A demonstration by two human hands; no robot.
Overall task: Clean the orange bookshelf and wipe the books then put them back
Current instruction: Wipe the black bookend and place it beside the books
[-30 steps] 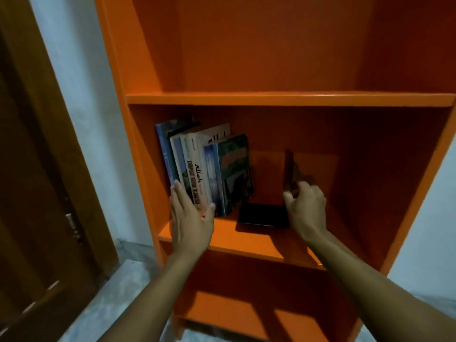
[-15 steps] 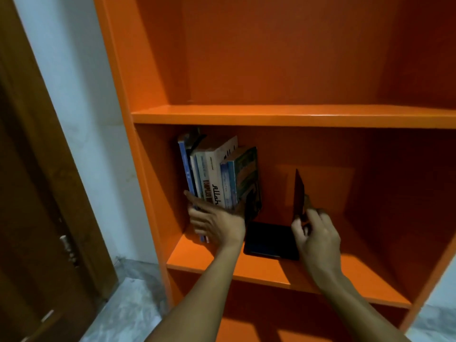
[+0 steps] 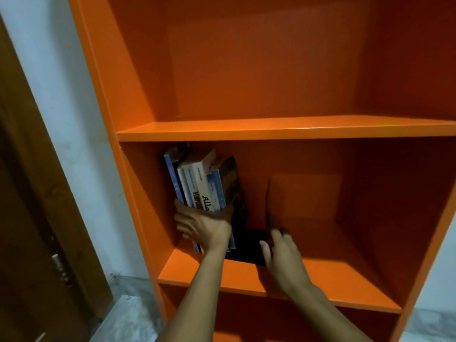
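Observation:
Inside the orange bookshelf, several books stand upright at the left end of the middle shelf. My left hand grips the bundle near its bottom, thumb on the right side and fingers on the left. A black L-shaped bookend sits just right of the books, its thin upright plate edge-on to me. My right hand pinches the bookend low on the upright, thumb on its left and fingers on its right; the fingertips are blurred.
The shelf above the books holds nothing, and the middle shelf to the right of the bookend is bare. A brown wooden door stands at the left beside a white wall. Grey marbled floor shows below.
My left hand went from lying flat against the book spines to gripping the bundle, and the books now stand straighter. My right hand slid lower on the bookend. The view has risen and moved closer.

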